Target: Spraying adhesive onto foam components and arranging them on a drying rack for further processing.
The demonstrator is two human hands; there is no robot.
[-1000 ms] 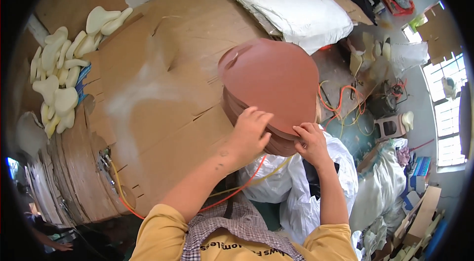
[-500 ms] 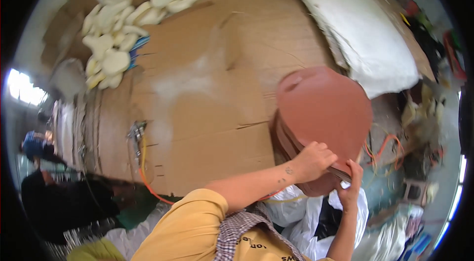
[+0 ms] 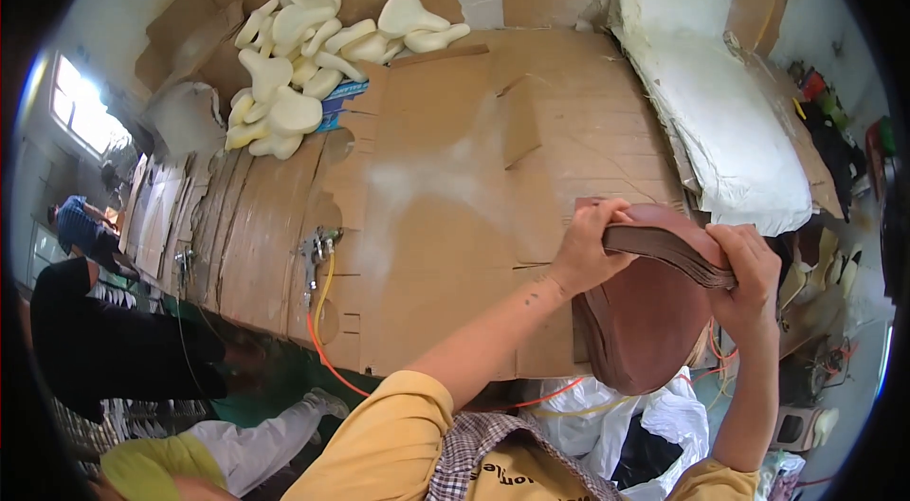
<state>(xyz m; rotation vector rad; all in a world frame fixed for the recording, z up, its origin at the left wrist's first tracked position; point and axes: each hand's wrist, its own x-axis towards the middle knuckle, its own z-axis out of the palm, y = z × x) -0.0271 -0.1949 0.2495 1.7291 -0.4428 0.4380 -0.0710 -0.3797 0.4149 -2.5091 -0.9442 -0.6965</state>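
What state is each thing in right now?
Left hand: closed on the bundle's left end
Right hand: closed on its right end
Brown sheet bundle: raised, bowed
Remaining brown sheets: stacked below
Nearer spray gun: lying down, hose attached
Cream foam pieces: heaped

We have the stack of cut pieces [image 3: 654,321] at the near right edge of the worktop [image 3: 445,321]. Foam pads [image 3: 295,112] lie far left, a spray gun [image 3: 311,259] nearer us. Sheeting [image 3: 739,131] lies behind the stack; plastic bags [image 3: 573,425] sit below the near edge.
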